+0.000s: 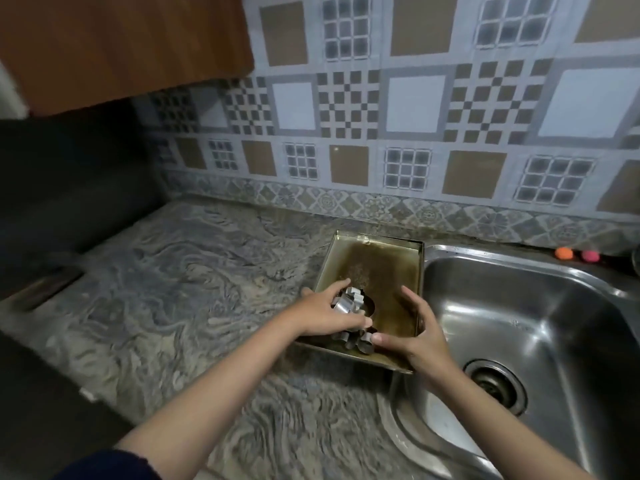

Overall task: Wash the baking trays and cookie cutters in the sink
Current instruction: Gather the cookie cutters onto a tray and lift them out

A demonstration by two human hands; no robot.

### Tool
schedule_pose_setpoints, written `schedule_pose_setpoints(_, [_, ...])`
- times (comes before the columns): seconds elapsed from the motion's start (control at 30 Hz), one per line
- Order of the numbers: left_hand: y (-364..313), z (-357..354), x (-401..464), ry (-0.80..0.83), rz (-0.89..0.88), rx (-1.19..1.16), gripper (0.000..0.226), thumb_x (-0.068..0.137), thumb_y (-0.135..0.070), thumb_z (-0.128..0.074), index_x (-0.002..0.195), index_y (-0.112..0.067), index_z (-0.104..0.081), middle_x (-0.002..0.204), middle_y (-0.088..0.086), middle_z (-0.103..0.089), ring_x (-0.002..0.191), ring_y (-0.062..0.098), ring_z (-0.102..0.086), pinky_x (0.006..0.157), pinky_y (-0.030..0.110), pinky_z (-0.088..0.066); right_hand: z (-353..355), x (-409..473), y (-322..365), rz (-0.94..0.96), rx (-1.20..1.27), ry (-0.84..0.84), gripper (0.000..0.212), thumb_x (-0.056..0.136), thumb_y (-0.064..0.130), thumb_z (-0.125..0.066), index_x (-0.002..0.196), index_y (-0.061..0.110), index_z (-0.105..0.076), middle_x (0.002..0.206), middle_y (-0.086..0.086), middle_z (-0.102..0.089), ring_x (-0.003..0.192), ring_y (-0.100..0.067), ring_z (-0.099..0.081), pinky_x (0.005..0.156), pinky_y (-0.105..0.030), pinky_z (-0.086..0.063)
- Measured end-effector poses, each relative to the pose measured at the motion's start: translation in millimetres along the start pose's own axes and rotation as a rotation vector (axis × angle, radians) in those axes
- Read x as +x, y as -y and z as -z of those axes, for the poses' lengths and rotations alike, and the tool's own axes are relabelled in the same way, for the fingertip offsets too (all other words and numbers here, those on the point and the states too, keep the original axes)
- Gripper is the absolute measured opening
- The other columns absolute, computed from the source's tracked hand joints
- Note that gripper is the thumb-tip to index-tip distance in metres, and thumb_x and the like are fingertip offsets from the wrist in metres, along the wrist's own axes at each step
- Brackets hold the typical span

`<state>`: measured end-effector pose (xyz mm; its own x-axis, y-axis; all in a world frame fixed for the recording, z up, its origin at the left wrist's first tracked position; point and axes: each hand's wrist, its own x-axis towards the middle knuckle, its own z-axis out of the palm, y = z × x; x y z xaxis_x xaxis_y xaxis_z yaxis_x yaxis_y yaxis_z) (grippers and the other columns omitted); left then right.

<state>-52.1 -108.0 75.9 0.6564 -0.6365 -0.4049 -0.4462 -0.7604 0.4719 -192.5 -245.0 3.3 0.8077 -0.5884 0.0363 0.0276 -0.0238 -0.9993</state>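
Note:
A square metal baking tray with a brown-stained bottom sits on the marbled counter, right against the left rim of the steel sink. Several shiny metal cookie cutters lie in the tray's near-left corner. My left hand is closed over the upper cutters. My right hand reaches in from the sink side, its thumb and fingers pinching a lower cutter near the tray's front edge.
The sink basin holds nothing but its drain. Two small round objects, orange and pink, sit behind the sink by the tiled wall. A wooden cabinet hangs at upper left above the counter.

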Motion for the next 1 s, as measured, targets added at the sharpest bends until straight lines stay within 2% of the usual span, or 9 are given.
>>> schedule_pose_setpoints(0.2, [0,23,90,0.066,-0.015,0.019,0.098,0.046,-0.087,-0.057,0.131,-0.070,-0.011,0.156,0.017,-0.011,0.143,0.034,-0.021,0.113,0.048,-0.028,-4,73,-13,-0.033,0.005,-0.075,0.106,0.040,0.029,-0.092,0.135,0.035,-0.046,0.138,0.011,-0.045,0.127,-0.007,-0.041,0.103,-0.029,-0.036])
schedule_pose_setpoints(0.4, [0,39,166,0.131,-0.076,0.008,0.100,0.041,-0.090,-0.058,0.129,-0.070,-0.016,0.157,0.011,-0.017,0.142,0.031,-0.024,0.112,0.047,-0.029,-4,130,-28,-0.080,0.009,-0.135,0.103,0.050,0.015,-0.092,0.139,0.027,-0.042,0.143,0.003,-0.043,0.127,-0.005,-0.039,0.101,-0.023,-0.035])
schedule_pose_setpoints(0.47, [-3,45,185,0.139,-0.089,0.003,0.097,0.046,-0.087,-0.060,0.131,-0.068,-0.017,0.157,0.009,-0.020,0.142,0.030,-0.025,0.111,0.046,-0.030,-4,148,-31,-0.096,0.000,-0.162,0.106,0.049,0.020,-0.092,0.141,0.026,-0.040,0.144,0.000,-0.042,0.129,-0.007,-0.038,0.104,-0.024,-0.035])
schedule_pose_setpoints(0.6, [-8,58,218,0.138,-0.141,-0.022,0.096,0.053,-0.082,-0.060,0.137,-0.061,-0.020,0.156,0.004,-0.026,0.140,0.028,-0.029,0.110,0.044,-0.032,-7,177,-35,-0.141,-0.087,-0.227,0.124,0.032,0.055,-0.090,0.142,0.031,-0.038,0.148,-0.002,-0.038,0.134,-0.011,-0.038,0.111,-0.037,-0.036])
schedule_pose_setpoints(0.67, [-10,63,230,0.143,-0.153,-0.027,0.099,0.053,-0.082,-0.059,0.140,-0.056,-0.019,0.156,0.002,-0.025,0.141,0.028,-0.027,0.110,0.045,-0.032,-7,186,-35,-0.146,-0.082,-0.242,0.124,0.034,0.050,-0.091,0.144,0.027,-0.037,0.149,-0.003,-0.039,0.133,-0.011,-0.039,0.111,-0.036,-0.036])
schedule_pose_setpoints(0.77, [-10,65,241,0.136,-0.180,-0.030,0.101,0.059,-0.079,-0.060,0.145,-0.049,-0.017,0.156,-0.002,-0.025,0.141,0.025,-0.029,0.108,0.040,-0.032,-8,193,-35,-0.154,-0.099,-0.246,0.110,0.057,0.028,-0.089,0.148,0.019,-0.030,0.148,0.001,-0.036,0.128,-0.004,-0.038,0.104,-0.022,-0.035])
schedule_pose_setpoints(0.83, [-11,66,240,0.131,-0.197,-0.013,0.103,0.058,-0.081,-0.060,0.146,-0.047,-0.016,0.156,-0.002,-0.025,0.141,0.025,-0.028,0.108,0.039,-0.031,-9,197,-38,-0.167,-0.161,-0.257,0.098,0.070,0.034,-0.082,0.149,0.021,-0.026,0.152,0.001,-0.031,0.130,-0.004,-0.035,0.105,-0.021,-0.032])
schedule_pose_setpoints(0.9, [-9,68,240,0.138,-0.193,-0.027,0.110,0.055,-0.085,-0.058,0.147,-0.044,-0.014,0.156,-0.004,-0.025,0.142,0.024,-0.027,0.109,0.037,-0.030,-11,198,-39,-0.187,-0.242,-0.320,0.084,0.079,0.046,-0.071,0.148,0.023,-0.029,0.154,-0.002,-0.030,0.138,-0.010,-0.032,0.113,-0.029,-0.029])
schedule_pose_setpoints(1.0, [-7,74,237,0.137,-0.219,-0.122,0.120,0.048,-0.093,-0.053,0.148,-0.044,-0.007,0.155,-0.008,-0.025,0.141,0.020,-0.030,0.112,0.037,-0.031,-12,194,-26,-0.085,-0.445,-0.468,0.058,0.092,0.041,-0.056,0.143,0.016,-0.042,0.143,-0.007,-0.048,0.132,-0.018,-0.044,0.104,-0.024,-0.034])
